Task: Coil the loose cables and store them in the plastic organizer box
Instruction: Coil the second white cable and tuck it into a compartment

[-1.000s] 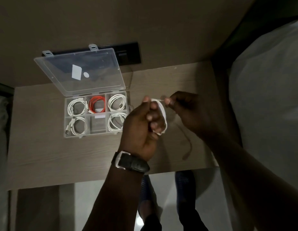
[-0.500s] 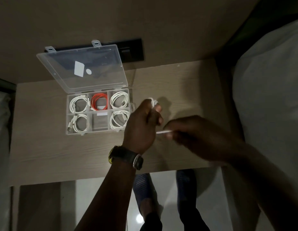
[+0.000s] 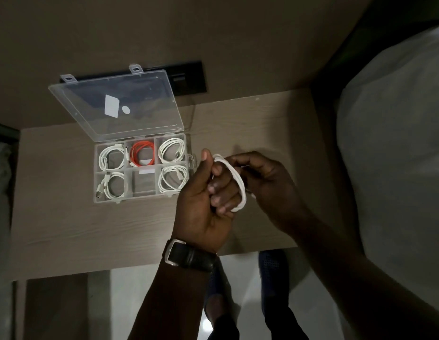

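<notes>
A pale wood-grain bench [image 3: 66, 227] stands against a dull brown wall in dim light, with a black socket panel [image 3: 186, 78] on the wall just behind the organizer box [image 3: 142, 168]. A grey bed [image 3: 395, 153] lies well to the right of the box, and a light floor shows below the bench's near edge.

The box is clear plastic with six compartments, and its lid [image 3: 118, 104] is swung open and leans back toward the wall. Four compartments hold coiled white cables, the back middle one holds an orange cable [image 3: 142, 154], and the front middle one [image 3: 143, 184] holds no cable.

Just right of the box, above the bench, the left hand [image 3: 208, 195] holds a white cable [image 3: 234, 182] looped around its curled fingers [image 3: 219, 190], thumb up. The right hand [image 3: 265, 185] touches the loop from the far side of it, fingers closed on the cable; the exact pinch is hidden.

Left of the box and in front of it the bench is bare. A black watch strap [image 3: 189, 256] sits on the left wrist, over the bench's near edge.
</notes>
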The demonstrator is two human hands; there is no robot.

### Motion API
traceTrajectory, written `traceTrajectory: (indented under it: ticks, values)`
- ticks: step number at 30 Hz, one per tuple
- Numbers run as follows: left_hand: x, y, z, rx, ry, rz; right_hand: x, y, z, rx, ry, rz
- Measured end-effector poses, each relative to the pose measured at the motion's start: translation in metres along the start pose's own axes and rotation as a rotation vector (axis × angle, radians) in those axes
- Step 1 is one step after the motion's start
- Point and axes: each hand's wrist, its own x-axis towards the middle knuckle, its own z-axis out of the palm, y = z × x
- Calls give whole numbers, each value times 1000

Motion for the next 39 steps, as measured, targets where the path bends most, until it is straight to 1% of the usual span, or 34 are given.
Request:
traceTrajectory:
  ticks: [3,6,8,10,12,14,16,17,19,23,25,28,30,32,36,39]
  values:
    - [0,3,-3,-47,17,22,-10,7,12,-62,30,23]
    - [0,1,-6,-57,31,50,-15,6,18,-34,-50,106]
    - [0,1,-7,-68,20,65,-17,2,19,74,-74,212]
    - [1,4,-6,-30,25,63,-15,-1,14,279,-74,332]
    - [2,7,-6,43,72,65,-12,-5,5,439,-103,412]
    - [3,9,-6,132,154,98,-13,-9,0,482,-201,419]
    - [2,8,-7,272,259,151,-16,-11,-1,404,-293,356]
    - [1,6,-8,345,306,171,-18,-12,-1,360,-310,328]
    - [-2,4,-8,453,358,190,-19,-12,-1,317,-306,330]
    - [-4,1,-7,584,408,236,-19,-9,1,329,-269,398]
    - [-2,2,-7,640,408,245,-18,-7,4,357,-241,423]
    - [-1,5,-9,736,350,220,-16,-7,7,329,-195,445]
    - [-2,8,-10,781,337,225,-13,-8,8,272,-173,417]
    - [-2,8,-13,835,347,272,-11,-10,12,231,-162,365]
    - [-2,-3,-16,1061,421,462,-3,-13,22,17,-86,229]
    - [-1,-1,-22,1199,470,575,4,-14,24,-244,-25,110]
